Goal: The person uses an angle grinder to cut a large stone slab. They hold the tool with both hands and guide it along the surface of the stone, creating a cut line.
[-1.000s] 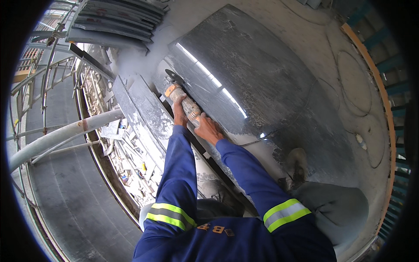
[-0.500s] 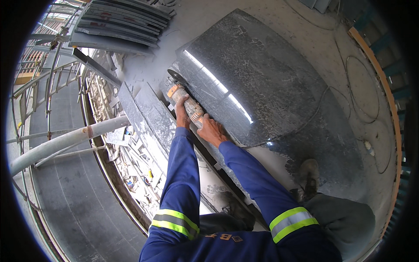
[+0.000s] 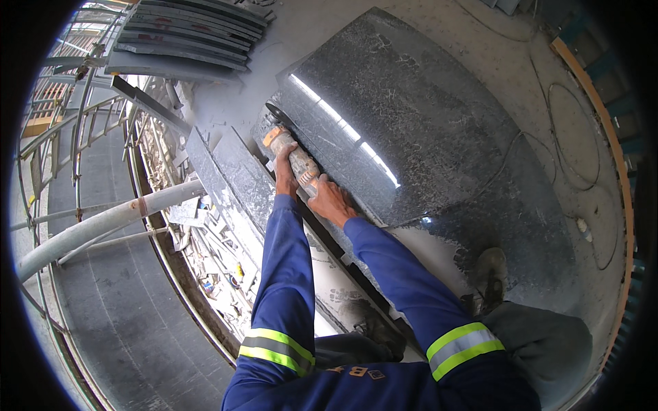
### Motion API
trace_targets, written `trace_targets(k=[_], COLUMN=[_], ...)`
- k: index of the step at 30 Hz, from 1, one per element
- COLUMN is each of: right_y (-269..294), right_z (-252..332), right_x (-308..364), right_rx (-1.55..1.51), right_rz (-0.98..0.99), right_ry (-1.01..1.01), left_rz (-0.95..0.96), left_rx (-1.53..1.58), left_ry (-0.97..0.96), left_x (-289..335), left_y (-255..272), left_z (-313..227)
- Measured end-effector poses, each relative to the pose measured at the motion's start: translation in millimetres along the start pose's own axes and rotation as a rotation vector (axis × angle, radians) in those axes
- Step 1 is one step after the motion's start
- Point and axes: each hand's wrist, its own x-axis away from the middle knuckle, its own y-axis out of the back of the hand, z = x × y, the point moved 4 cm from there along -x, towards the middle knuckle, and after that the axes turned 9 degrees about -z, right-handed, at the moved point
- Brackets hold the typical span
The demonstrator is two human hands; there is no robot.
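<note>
Angle grinder sits at the left edge of the dark polished stone slab, disc pressed to that edge. Left hand wraps its front to steady it; right hand is closed round the rear body, guiding. Dust coats the floor; a cable loops nearby.

Stacked grey slabs, a pale pipe, thin looping cable, dusty boot.

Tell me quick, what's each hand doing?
Left hand: closed around the angle grinder body.
Right hand: closed on the grinder's rear end.
</note>
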Motion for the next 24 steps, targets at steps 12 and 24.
trace_targets(k=[12, 24], right_y=[4, 9], right_z=[10, 18], right_x=[-4, -10], right_rx=[-0.073, -0.106], right_rz=[0.043, 0.089], right_ry=[-0.065, -0.104], left_rz=[-0.009, 0.008], left_rx=[0.019, -0.001], left_ry=[0.083, 0.108], left_x=[-10, -6], left_y=[-3, -14], left_z=[-3, -14])
